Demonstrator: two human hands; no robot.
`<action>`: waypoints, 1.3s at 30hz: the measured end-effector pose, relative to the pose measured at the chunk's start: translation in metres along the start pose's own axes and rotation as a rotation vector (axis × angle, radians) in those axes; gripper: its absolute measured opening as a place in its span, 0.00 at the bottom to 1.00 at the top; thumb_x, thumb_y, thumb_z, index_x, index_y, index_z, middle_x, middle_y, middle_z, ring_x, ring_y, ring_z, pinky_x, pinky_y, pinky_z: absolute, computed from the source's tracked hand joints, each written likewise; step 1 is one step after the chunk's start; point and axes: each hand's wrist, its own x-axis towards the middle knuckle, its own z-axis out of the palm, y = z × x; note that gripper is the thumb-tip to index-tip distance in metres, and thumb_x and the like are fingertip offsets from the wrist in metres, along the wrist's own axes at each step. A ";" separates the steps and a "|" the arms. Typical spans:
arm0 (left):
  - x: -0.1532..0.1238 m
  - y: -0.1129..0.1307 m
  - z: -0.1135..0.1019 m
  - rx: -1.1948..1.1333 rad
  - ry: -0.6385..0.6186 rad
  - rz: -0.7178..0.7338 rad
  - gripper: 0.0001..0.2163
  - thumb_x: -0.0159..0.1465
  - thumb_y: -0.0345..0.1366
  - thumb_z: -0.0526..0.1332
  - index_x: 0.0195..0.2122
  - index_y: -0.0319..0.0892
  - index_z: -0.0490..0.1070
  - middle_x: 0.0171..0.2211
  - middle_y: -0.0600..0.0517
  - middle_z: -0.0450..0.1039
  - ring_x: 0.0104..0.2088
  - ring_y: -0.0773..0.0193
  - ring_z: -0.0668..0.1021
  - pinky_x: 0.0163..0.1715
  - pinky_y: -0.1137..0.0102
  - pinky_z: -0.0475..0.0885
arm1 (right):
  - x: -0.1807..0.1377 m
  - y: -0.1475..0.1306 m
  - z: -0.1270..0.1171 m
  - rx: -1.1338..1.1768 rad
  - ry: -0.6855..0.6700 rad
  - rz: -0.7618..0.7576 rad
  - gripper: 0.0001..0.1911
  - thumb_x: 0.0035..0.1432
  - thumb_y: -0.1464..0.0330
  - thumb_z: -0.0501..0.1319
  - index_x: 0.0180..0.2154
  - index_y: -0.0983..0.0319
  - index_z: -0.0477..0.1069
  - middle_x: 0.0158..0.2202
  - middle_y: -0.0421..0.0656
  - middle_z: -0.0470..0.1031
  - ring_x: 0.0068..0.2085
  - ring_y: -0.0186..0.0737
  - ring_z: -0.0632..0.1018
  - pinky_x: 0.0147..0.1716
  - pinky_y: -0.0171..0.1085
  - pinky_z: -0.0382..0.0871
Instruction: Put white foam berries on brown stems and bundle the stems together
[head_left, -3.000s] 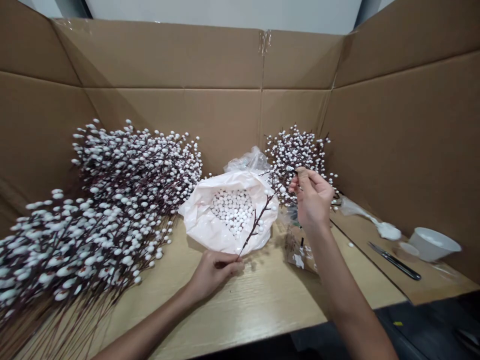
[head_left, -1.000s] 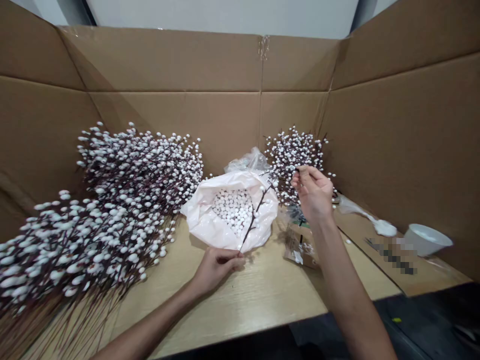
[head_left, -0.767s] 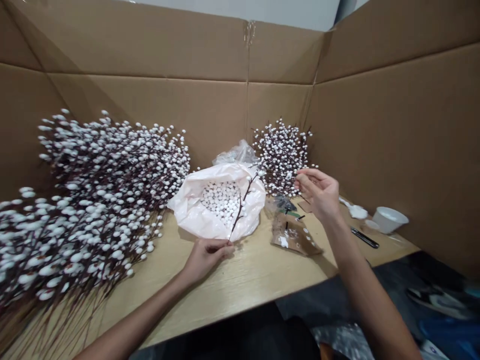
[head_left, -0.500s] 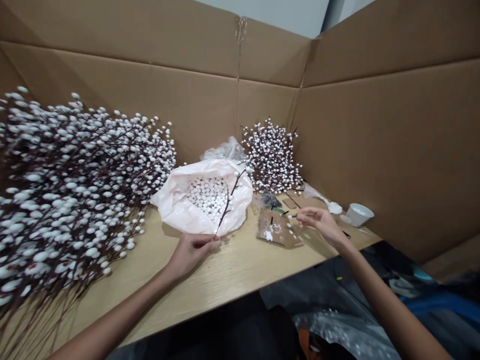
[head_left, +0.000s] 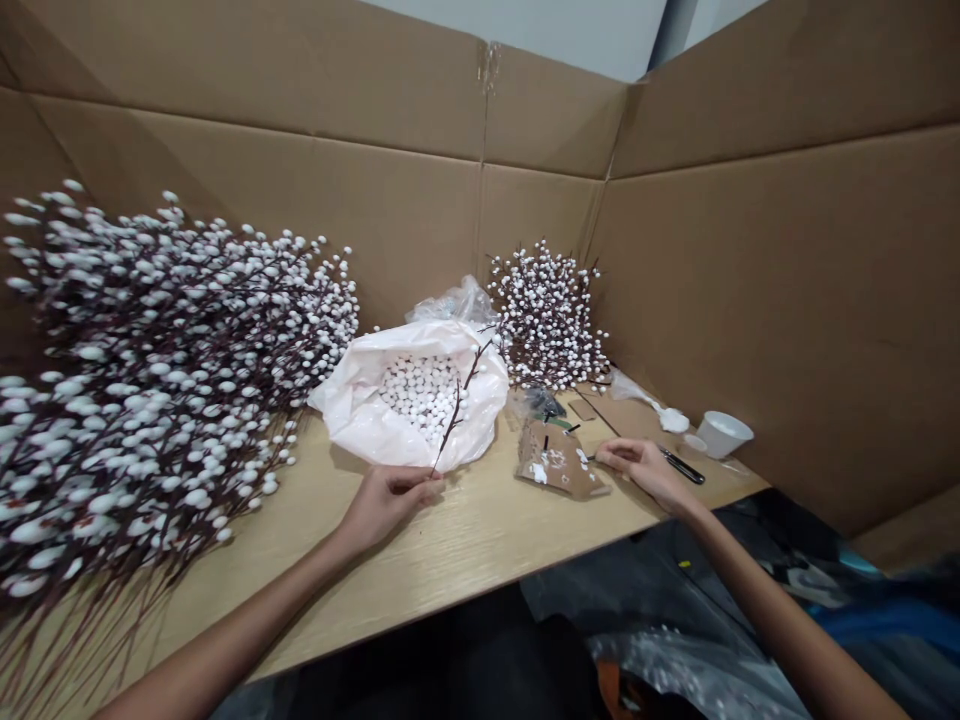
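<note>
Steady, without squeezing, the thin branching dark-brown twig pinched in left hand and short dark stick pinched in right hand.

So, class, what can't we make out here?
Head view:
Thin brown twig: lower end hidden by left hand.
Left white-berried brown bunch: some stems cut off by edges.
Crinkled white plastic bag: floor covered by round white balls.
Right hand: anything held is too small.

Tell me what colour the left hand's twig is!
Dark brown: the twig shows best in the head view.
</note>
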 end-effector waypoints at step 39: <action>-0.002 0.021 -0.004 -0.489 0.159 -0.021 0.17 0.48 0.46 0.67 0.17 0.36 0.72 0.16 0.51 0.71 0.19 0.67 0.71 0.22 0.73 0.65 | 0.014 -0.136 0.195 0.519 -0.426 -0.365 0.16 0.45 0.57 0.65 0.25 0.63 0.68 0.24 0.40 0.71 0.28 0.37 0.74 0.27 0.33 0.65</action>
